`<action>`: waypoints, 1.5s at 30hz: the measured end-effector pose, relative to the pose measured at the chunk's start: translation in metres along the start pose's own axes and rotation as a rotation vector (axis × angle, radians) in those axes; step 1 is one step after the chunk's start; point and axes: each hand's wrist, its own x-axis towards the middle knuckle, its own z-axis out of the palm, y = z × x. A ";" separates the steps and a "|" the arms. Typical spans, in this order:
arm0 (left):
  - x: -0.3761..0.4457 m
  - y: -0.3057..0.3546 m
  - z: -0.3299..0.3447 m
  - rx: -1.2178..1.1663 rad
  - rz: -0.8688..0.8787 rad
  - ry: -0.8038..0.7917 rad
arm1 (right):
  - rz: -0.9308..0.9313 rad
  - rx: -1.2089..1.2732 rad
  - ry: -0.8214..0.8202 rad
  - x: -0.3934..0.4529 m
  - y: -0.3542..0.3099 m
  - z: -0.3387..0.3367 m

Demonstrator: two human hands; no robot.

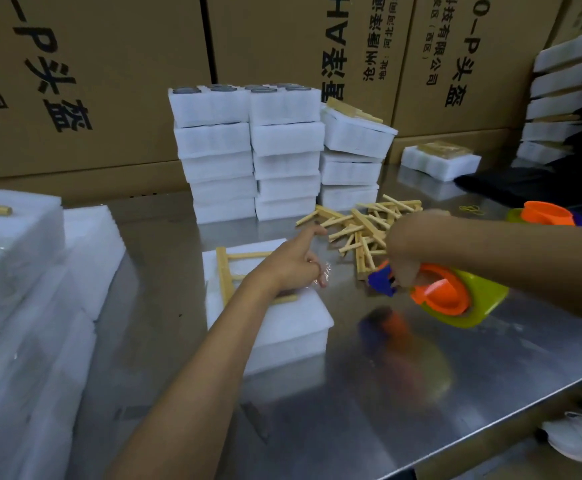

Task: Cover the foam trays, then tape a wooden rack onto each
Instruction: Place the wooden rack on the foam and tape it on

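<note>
Her right hand (408,252) grips the tape dispenser (455,297) while the left hand (291,263) pinches its clear tape over the wooden rack (228,277) on a covered foam tray (282,327) mid-tabletop, taped trays (440,160) behind, loose racks (362,225) and bare stacks (248,150) waiting.

A shiny steel bench (403,393) carries everything. Behind it stands a wall of big cardboard cartons (109,81) printed with black characters. Far right on the bench lies dark black fabric (511,188), with yellow rubber bands (472,210) just beside it — and something white and feathery (573,441) shows below the bench edge.
</note>
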 end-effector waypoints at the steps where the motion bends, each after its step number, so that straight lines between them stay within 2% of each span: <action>1: 0.000 0.001 0.000 -0.033 0.003 -0.014 | -0.015 0.079 0.000 -0.001 0.010 0.007; 3: 0.005 0.002 -0.001 -0.119 -0.006 -0.043 | 0.030 0.185 0.085 -0.010 0.030 0.027; 5: 0.003 -0.002 -0.002 -0.126 -0.009 -0.051 | 0.161 0.285 0.307 -0.013 0.035 0.047; 7: 0.003 -0.002 -0.003 -0.102 -0.022 -0.052 | 0.267 0.261 0.553 -0.003 0.024 0.071; 9: 0.002 0.000 -0.002 -0.050 -0.030 -0.053 | 0.326 0.269 0.702 0.005 0.007 0.091; 13: -0.002 -0.004 0.004 0.129 0.008 -0.034 | 0.363 0.378 0.713 0.015 -0.022 0.117; 15: -0.002 -0.002 0.009 0.300 0.029 -0.039 | 0.356 0.399 0.745 0.014 -0.032 0.129; 19: 0.008 0.006 0.013 0.553 -0.092 -0.198 | 0.279 0.429 0.962 0.006 -0.048 0.147; 23: 0.016 0.022 0.012 0.753 -0.271 -0.292 | 0.197 0.392 0.779 0.000 -0.061 0.152; 26: 0.019 0.027 0.016 0.870 -0.287 -0.293 | 0.159 0.395 0.727 -0.004 -0.059 0.149; 31: 0.024 0.021 0.027 0.900 -0.326 -0.226 | 0.085 0.493 0.687 -0.010 -0.058 0.150; 37: 0.022 0.017 0.032 0.769 -0.316 -0.012 | 0.108 0.514 0.712 -0.032 -0.054 0.137; 40: 0.020 0.019 0.029 0.652 -0.285 0.047 | 0.085 0.551 0.842 -0.047 -0.057 0.114; 43: 0.015 0.019 0.017 0.309 -0.221 0.033 | -0.133 0.809 0.991 -0.047 -0.059 0.093; 45: 0.006 0.018 0.002 0.044 -0.105 0.127 | -0.332 1.135 0.950 -0.040 -0.062 0.080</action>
